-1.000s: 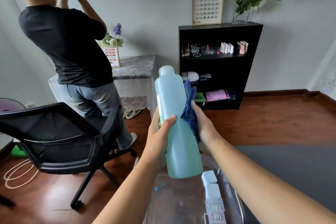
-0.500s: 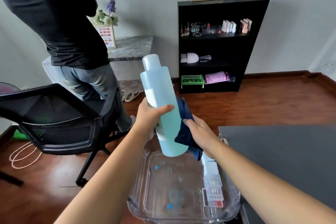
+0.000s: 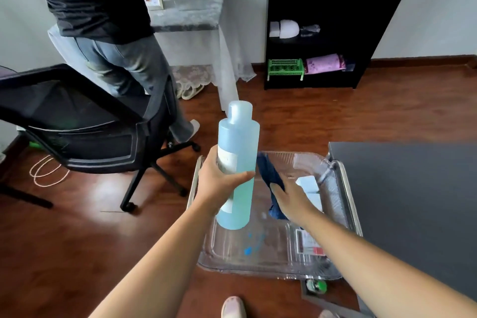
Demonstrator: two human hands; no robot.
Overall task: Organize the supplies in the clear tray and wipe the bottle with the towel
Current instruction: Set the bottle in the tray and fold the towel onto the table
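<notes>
My left hand [image 3: 219, 182] grips a tall light-blue bottle [image 3: 237, 142] around its middle and holds it upright above the clear tray [image 3: 273, 263]. My right hand [image 3: 291, 201] holds a dark blue towel [image 3: 269, 175] just to the right of the bottle's lower half, close to or touching its side. The bottle's base hangs over the tray's left part. Pale blue and white blocks [image 3: 308, 186] lie along the tray's right side, partly hidden by my right arm, with a small labelled box [image 3: 308, 242] nearer to me.
A dark grey table top [image 3: 413, 201] lies right of the tray. A black office chair [image 3: 85, 124] stands at the left, with a person [image 3: 108, 20] in a black shirt behind it. A black shelf unit [image 3: 322, 20] stands against the far wall. My shoe [image 3: 233, 307] shows below.
The bottle and both hands have come down from chest height to just above the tray. The view has tilted downward. The towel has slid lower along the bottle's right side.
</notes>
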